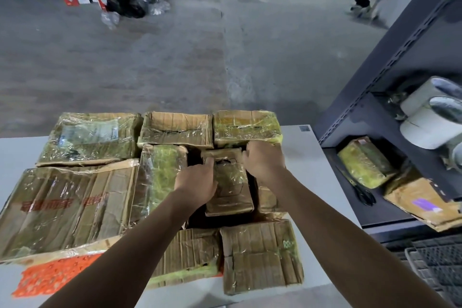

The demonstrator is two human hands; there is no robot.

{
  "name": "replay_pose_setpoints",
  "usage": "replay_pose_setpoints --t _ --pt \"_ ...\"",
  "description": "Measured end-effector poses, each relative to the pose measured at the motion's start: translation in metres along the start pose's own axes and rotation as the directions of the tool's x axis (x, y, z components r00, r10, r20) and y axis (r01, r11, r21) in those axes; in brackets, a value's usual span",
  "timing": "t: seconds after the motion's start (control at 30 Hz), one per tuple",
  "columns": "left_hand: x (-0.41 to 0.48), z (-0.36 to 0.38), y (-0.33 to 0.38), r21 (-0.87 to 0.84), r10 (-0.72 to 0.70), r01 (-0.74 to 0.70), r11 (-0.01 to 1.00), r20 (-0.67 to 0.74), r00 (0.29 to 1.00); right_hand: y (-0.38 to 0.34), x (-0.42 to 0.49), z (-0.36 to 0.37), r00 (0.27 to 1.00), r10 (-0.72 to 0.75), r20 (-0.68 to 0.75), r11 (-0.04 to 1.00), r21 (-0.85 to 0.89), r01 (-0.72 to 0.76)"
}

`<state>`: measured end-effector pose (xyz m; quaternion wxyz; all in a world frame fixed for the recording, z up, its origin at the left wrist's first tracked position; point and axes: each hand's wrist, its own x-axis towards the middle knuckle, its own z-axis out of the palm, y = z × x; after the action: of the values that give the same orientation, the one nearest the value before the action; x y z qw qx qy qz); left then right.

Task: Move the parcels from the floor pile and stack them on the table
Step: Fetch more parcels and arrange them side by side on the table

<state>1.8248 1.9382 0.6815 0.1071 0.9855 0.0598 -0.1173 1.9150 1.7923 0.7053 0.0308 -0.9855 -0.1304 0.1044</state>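
Small taped parcel [228, 182] gripped by fingers of left hand [197, 181] at nine o'clock, right hand [263, 161] at one o'clock (slick film; judged stiff, light).

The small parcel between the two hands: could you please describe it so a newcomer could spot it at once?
Start at the white table covered with taped cardboard parcels. In the middle of that cluster, the left hand and right hand hold the small parcel. It is brown, far smaller than the wide ones around it, and the only one being held.
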Motion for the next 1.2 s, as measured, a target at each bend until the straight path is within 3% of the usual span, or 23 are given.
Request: replay_pose_setpoints --t 0.1,0.17,0.23,0.33,0.53,0.67,0.77,0.83,0.93,1.07,1.2 --pt "0.008 -0.002 0.003 -0.199 -0.063 0.074 0.977 0.061 0.996 0.022 0.002 0.002 0.990 0.081 -0.113 0.996 -0.023 -0.084" --pt "0.014 -0.001 0.006 -0.277 -0.098 0.129 0.952 0.123 0.988 0.039 0.002 0.009 0.983 0.172 -0.071 0.984 -0.032 -0.174" --pt "0.015 0.001 0.009 -0.332 -0.114 0.166 0.928 0.173 0.978 0.051 0.001 0.019 0.976 0.216 0.022 0.974 0.070 -0.217" --pt "0.013 0.007 0.011 -0.497 -0.079 0.179 0.849 0.216 0.973 0.057 -0.003 0.030 0.979 0.180 0.093 0.959 0.206 -0.195" --pt "0.013 0.009 0.011 -0.640 -0.108 0.196 0.743 0.175 0.979 0.059 -0.006 0.032 0.988 0.131 0.080 0.969 0.200 -0.145" --pt "0.011 0.013 0.010 -0.539 -0.118 0.198 0.819 0.179 0.977 0.055 -0.007 0.030 0.986 0.148 0.079 0.968 0.190 -0.161" --pt "0.006 0.004 0.017 -0.248 -0.113 0.145 0.958 0.139 0.984 0.039 -0.008 0.022 0.994 0.107 -0.035 0.994 0.018 -0.107" --pt "0.001 -0.003 0.023 -0.128 -0.084 0.090 0.988 0.045 0.995 0.026 -0.007 0.018 0.995 0.035 -0.093 0.995 -0.092 -0.044" --pt "-0.004 -0.009 0.019 -0.105 -0.067 0.054 0.993 -0.125 0.990 0.002 -0.006 0.016 0.988 -0.085 -0.127 0.990 -0.119 0.070" --pt "-0.015 -0.016 -0.014 -0.105 -0.154 0.137 0.985 -0.186 0.970 -0.043 -0.011 0.022 0.925 -0.353 -0.139 0.935 -0.024 0.354" --pt "-0.035 -0.020 -0.057 -0.152 -0.306 0.278 0.949 -0.217 0.927 -0.094 -0.017 0.028 0.936 -0.352 -0.015 0.932 0.090 0.352"
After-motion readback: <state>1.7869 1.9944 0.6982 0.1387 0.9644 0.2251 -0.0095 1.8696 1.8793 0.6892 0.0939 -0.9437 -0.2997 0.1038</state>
